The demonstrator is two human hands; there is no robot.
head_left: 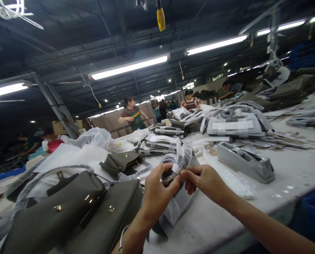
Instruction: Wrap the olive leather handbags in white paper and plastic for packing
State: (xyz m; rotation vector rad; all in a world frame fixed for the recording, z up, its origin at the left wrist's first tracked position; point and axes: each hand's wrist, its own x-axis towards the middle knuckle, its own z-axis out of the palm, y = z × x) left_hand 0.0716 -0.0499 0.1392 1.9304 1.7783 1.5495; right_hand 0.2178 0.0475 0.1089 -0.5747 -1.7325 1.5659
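A strap wrapped in thin translucent white film [186,154] stands coiled up at the table's front edge. My left hand [157,190] is closed around this coil, thumb and fingers curled on its near side. Across the coil lies a short white strip [176,168]. Thumb and index finger of my right hand [203,179] pinch together at the strip's right end, touching it. Beneath both hands is a bag partly covered in white wrapping [177,208]; my left hand and wrist hide some of it. To the left lie olive-grey bags with gold-coloured clasps [59,204].
A grey tape dispenser [244,162] stands right of my hands on the white table [286,173]. Wrapped bags [231,125] and flat scraps [281,141] lie behind it. A blue bin [312,211] is at the lower right. Several people work farther back.
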